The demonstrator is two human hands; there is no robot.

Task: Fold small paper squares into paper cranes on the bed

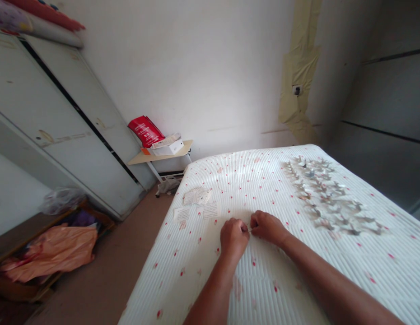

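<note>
The left hand (pixel 233 239) and right hand (pixel 268 227) are curled tight, fingers pinching a thin white scrap (pixel 248 229) between them, too small to make out clearly. They rest just above a white, red-dotted bedcover (pixel 250 194). Paper slips (pixel 196 197) lie near the left hand, and many small folded paper shapes (pixel 327 196) are spread to the right. A small table (pixel 161 153) stands beyond the bed's corner.

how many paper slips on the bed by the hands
3 paper slips: one beyond the left hand, one further left, one farthest; that layered one may hide more.
</note>
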